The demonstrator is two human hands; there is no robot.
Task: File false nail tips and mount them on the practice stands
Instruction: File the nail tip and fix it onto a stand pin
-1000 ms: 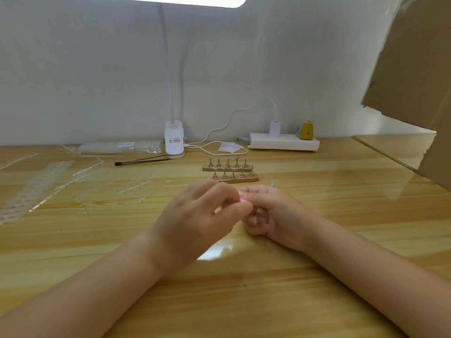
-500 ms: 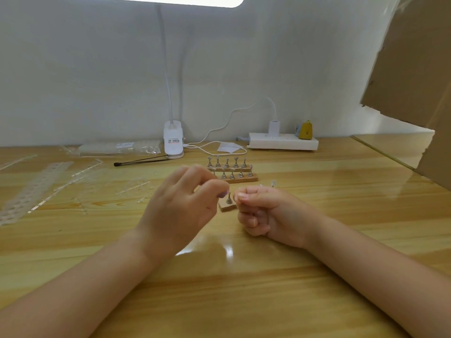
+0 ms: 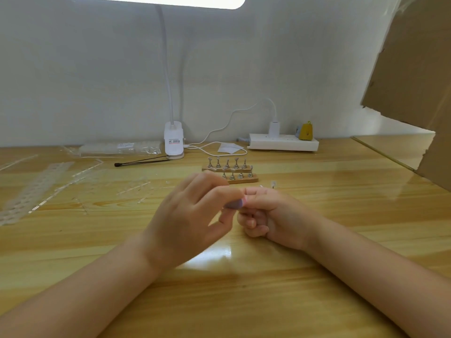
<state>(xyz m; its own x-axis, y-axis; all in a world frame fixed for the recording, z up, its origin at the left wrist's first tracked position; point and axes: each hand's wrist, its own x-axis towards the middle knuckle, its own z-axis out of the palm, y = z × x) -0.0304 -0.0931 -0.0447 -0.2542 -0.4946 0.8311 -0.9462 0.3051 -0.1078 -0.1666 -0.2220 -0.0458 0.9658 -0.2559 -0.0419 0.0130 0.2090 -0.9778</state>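
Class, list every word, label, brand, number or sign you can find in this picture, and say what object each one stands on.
No text can be read in full.
Lamp base: a small label with a dark line of print above a red line; too blurred to read.
Clear plastic packet: a white sticker with print; too small to read.
Power strip: no markings can be made out.

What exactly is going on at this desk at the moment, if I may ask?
A person is working with both hands over a wooden desk. The left hand pinches a small purple file against something tiny held by the right hand, too small to make out. Behind them stand two wooden bases of metal practice stands, with a lamp base and power strip further back.
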